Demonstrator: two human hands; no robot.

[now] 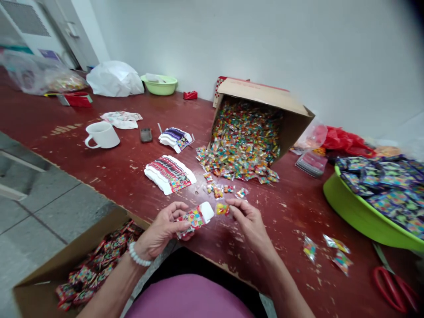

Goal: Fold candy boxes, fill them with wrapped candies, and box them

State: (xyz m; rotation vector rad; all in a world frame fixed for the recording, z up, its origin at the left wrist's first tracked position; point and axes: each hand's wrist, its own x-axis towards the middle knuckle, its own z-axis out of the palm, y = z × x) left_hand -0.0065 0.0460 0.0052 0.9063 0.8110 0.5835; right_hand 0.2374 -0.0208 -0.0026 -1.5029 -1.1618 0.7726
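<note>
My left hand [167, 227] is closed round a small red printed candy box [194, 219], its white flap open toward the right. Between the thumb and fingers of my right hand [247, 218] is a clear candy packet [221, 209] with yellow and red sweets, held just beside the box's open end. Beyond my hands, several loose packets [217, 191] lie in front of a tipped cardboard carton [265, 88], from which a heap of candy packets [245, 132] spills out. A fanned stack of flat red boxes [170, 173] rests behind my left hand, with a purple stack [176, 138] farther back.
At lower left stands a carton [36, 269] of filled red boxes. A green basin [351, 212] piled with purple packs is at right, near red-handled scissors [391, 287] and a few loose packets [341, 260]. A white mug [104, 135] stands at left on the table [126, 172].
</note>
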